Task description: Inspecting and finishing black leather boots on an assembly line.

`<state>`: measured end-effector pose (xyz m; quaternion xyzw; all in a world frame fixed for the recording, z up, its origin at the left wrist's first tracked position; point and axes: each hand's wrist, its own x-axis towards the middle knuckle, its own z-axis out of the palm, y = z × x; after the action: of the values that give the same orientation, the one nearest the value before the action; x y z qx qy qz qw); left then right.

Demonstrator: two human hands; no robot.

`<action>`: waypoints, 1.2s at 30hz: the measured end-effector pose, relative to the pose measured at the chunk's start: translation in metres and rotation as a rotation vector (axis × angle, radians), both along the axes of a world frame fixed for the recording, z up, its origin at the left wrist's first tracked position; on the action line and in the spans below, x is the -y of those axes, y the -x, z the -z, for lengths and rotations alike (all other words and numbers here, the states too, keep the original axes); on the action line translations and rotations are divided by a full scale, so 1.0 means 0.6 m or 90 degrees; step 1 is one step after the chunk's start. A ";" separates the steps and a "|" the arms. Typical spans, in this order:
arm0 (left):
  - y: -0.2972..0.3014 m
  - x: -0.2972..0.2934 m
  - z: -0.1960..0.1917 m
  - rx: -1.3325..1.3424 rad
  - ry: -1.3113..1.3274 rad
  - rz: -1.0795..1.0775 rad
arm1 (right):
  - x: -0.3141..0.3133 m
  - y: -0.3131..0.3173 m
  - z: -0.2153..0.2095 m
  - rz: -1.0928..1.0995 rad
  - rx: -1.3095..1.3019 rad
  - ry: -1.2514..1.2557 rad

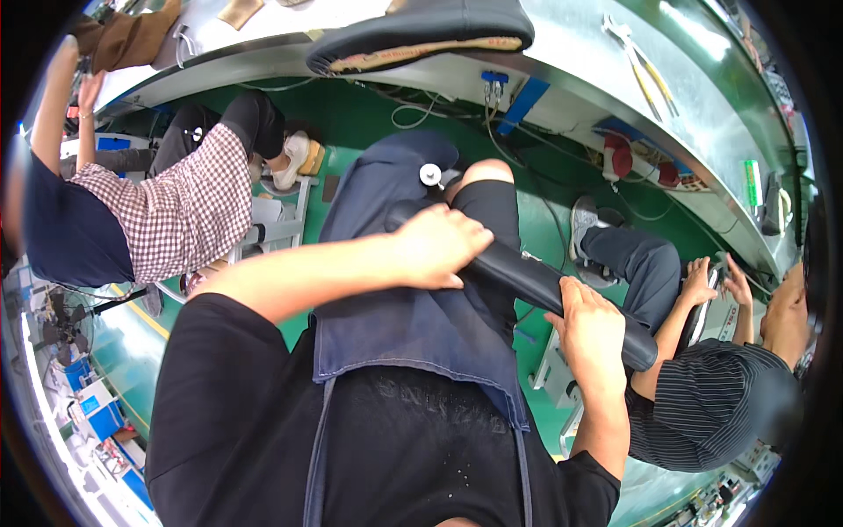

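Across my lap lies a long, black, leather-like piece (518, 268) with rounded ends, slanting from upper left to lower right; its exact kind is unclear. My left hand (439, 246) grips it near its upper left end, fingers over the top. My right hand (590, 329) is closed round it farther down, near the lower right end. A small shiny detail shows on its edge between my hands. Under it hangs my dark blue apron (395, 325), and a round white knob-like thing (429, 174) is on the cloth above my left hand.
A black shoe (421, 42) with a tan underside edge overhangs the metal bench (562, 44) ahead. Yellow-handled pincers (645, 70) lie on the bench to its right. Co-workers sit close on both sides: one in a checked apron (189, 189), one in a striped cap (711, 404).
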<state>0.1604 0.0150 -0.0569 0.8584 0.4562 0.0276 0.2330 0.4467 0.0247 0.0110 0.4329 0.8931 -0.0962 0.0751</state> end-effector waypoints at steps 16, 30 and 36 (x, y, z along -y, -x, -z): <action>0.062 -0.044 -0.085 0.189 -0.036 -0.156 | 0.015 0.043 -0.041 0.126 -0.961 -0.352; 0.060 -0.063 -0.250 0.616 0.233 -0.300 | -0.047 0.194 0.057 0.270 -1.170 0.583; 0.208 -0.249 -0.277 0.514 -0.185 -0.502 | -0.054 0.166 0.017 0.310 -1.209 0.615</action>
<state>0.0358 0.1642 0.1090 0.5684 0.6078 0.4995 0.2408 0.3473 0.0574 0.0011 0.2720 0.3451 -0.7438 -0.5038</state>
